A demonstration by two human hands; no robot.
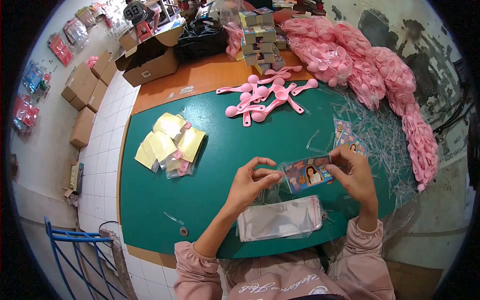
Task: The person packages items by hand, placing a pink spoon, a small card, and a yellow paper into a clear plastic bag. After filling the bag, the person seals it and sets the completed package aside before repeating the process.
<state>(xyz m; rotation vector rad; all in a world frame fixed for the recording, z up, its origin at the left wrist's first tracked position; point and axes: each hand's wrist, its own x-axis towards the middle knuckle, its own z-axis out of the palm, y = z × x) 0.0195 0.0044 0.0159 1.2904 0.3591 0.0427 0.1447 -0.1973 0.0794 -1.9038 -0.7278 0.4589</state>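
Note:
My right hand pinches a colourful printed card by its right end. The thumb and fingers of my left hand are closed on a clear plastic bag at the card's left end; how far the card sits inside the bag is hard to tell. Below both hands lies a stack of clear plastic bags. Several more printed cards rest on the table just beyond my right hand. Farther off is a loose heap of pink scoops.
Bagged yellow cards with pink scoops form a pile on the left of the green table. Clear plastic strips and bulging bags of pink scoops line the right side. Bundled card stacks and an open cardboard box stand behind.

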